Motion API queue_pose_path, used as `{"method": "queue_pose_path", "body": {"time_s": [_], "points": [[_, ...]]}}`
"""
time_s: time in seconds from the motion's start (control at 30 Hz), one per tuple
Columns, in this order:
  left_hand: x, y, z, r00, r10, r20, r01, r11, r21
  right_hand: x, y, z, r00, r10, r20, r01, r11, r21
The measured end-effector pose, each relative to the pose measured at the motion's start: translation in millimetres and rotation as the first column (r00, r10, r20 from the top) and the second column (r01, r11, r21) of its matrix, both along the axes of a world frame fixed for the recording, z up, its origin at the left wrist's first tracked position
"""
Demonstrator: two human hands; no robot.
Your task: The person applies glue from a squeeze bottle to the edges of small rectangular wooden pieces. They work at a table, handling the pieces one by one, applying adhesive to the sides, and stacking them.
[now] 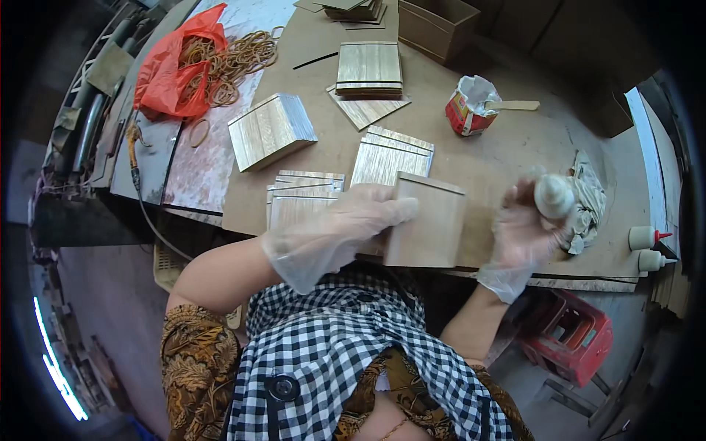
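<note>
My left hand (368, 214), in a thin clear glove, is closed on the left side of a pale wooden panel (426, 224). A dark groove runs near the panel's far edge, and it is tilted up over the table's front edge. On the right, my gloved right hand (523, 229) curls around a white squeeze bottle (553, 197), somewhat blurred by motion. A crumpled pale cloth (586, 206) lies right beside the bottle. Grooved wooden panels (393, 158) lie just beyond my left hand, with more panels (305, 192) to their left.
Stacked panels (370, 66) and a tilted block of panels (271, 131) stand farther back. A red tub (471, 110) holds white paste and a flat stick. Rubber bands (246, 62) spill from a red bag (180, 73). Two small bottles (646, 248) sit at right; a red stool (570, 338) stands below.
</note>
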State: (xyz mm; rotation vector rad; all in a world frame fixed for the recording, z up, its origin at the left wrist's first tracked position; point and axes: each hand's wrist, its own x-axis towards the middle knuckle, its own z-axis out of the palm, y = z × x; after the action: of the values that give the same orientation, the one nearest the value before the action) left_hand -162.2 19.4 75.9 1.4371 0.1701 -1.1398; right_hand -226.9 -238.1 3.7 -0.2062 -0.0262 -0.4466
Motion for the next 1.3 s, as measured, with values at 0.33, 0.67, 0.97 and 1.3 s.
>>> {"method": "queue_pose_path", "body": {"time_s": [0.33, 0.67, 0.97, 1.3], "points": [[-7, -22, -6, 0.9, -0.285, 0.329, 0.303, 0.953, -0.004, -67, -42, 13, 0.879, -0.476, 0.011, 0.387, 0.701, -0.599], [-30, 6, -12, -0.075, -0.383, 0.921, 0.379, 0.843, 0.381, -44, 7, 20, 0.921, -0.368, -0.127, 0.137, 0.612, -0.779], [-47, -15, -49, -0.464, -0.469, 0.752, 0.222, 0.76, 0.611, -13, 52, 21, 0.932, -0.264, -0.248, 0.004, 0.693, -0.721], [-48, -15, -54, -0.474, -0.483, 0.736, 0.194, 0.758, 0.623, -11, 51, 16, 0.936, -0.219, -0.274, -0.055, 0.68, -0.731]]}}
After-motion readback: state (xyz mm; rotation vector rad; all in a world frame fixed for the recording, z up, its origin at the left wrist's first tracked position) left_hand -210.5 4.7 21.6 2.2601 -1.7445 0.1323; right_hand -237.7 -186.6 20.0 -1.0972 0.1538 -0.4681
